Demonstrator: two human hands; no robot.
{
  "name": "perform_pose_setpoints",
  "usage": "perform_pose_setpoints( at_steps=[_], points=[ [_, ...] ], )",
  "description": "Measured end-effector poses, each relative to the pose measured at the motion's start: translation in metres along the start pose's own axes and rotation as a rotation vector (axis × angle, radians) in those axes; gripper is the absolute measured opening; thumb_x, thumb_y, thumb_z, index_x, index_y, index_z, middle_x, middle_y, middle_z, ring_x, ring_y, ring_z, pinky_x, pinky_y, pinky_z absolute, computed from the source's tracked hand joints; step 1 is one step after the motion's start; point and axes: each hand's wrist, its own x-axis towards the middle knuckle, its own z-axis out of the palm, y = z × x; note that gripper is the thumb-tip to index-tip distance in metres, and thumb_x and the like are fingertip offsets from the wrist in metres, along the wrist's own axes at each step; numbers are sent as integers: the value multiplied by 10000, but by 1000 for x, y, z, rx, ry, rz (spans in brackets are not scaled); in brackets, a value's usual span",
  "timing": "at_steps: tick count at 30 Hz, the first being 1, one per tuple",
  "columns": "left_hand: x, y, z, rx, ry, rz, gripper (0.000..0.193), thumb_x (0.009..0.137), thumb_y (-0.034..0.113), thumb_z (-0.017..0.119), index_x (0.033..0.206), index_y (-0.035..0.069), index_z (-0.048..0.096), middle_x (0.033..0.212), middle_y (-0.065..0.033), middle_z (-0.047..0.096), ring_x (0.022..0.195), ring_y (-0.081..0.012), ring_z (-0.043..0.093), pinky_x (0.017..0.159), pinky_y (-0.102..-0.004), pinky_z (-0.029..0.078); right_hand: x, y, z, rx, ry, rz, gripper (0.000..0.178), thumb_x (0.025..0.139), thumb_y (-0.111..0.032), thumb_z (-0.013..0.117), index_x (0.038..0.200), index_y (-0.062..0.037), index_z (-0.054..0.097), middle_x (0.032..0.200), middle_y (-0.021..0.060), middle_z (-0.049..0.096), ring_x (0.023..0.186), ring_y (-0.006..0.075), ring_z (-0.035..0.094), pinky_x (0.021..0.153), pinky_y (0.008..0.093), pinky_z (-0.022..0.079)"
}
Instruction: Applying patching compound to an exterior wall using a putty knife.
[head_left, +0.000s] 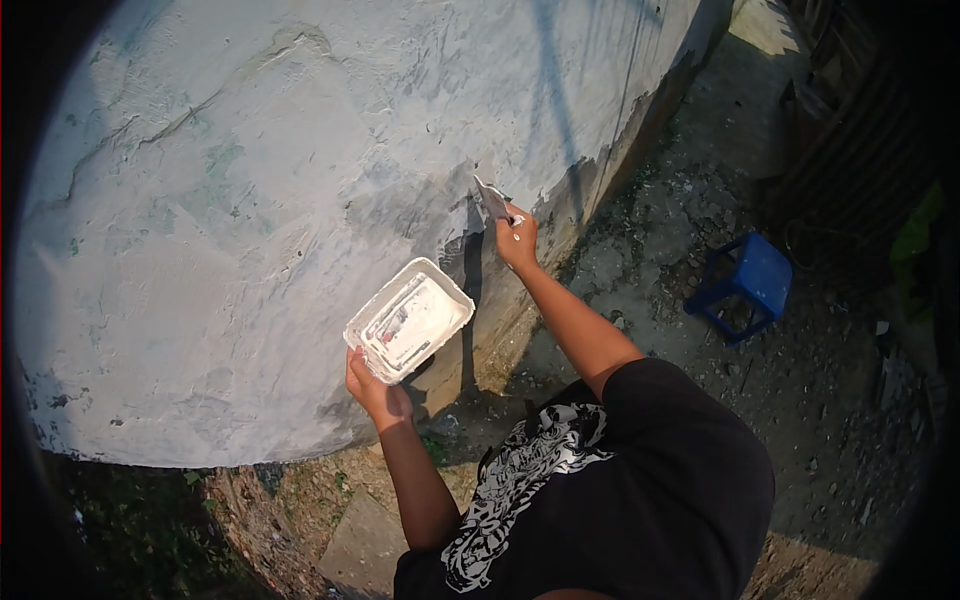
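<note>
My left hand grips the near left corner of a rectangular tray smeared with white paste. The paste lies over the tray's floor and crusts its rim. Farther up and to the right, my right hand is closed round a putty knife, its blade tip at or close to the wall. White smears show on the fingers of that hand. A rough pale wall fills the left and middle, with a darker grey patch around the blade. The knife's handle is mostly hidden by my fingers.
A blue plastic stool stands on the rubble-strewn ground to the right. Dark corrugated sheeting rises at the far right, with a green leaf near it. A flat slab lies below the wall's lower edge. One long crack crosses the wall.
</note>
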Motion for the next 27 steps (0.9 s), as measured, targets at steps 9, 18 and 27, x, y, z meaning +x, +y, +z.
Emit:
perform_pose_setpoints(
  at_steps=[9,18,27],
  points=[
    [2,4,-7,-2,-15,9,390,1003,168,469,1304,-72,528,1170,-158,672,1009,-231,693,893,-361,562,52,-28,41,-1,399,379,407,789,-49,528,1152,23,696,954,240,725,860,353,708,810,397,524],
    [20,0,-10,84,0,35,422,1004,246,473,1302,-47,526,1189,-159,660,1047,-252,685,892,-386,558,11,-27,11,9,102,-24,458,782,-29,495,1200,64,656,1033,299,693,953,393,700,870,392,525],
    [14,13,4,67,-8,41,391,1007,167,471,1301,-83,532,1166,-165,675,1007,-224,692,900,-353,560,-26,20,51,-246,-3,-359,556,734,93,511,1285,75,581,1309,323,550,1214,452,551,1011,428,477]
  ],
)
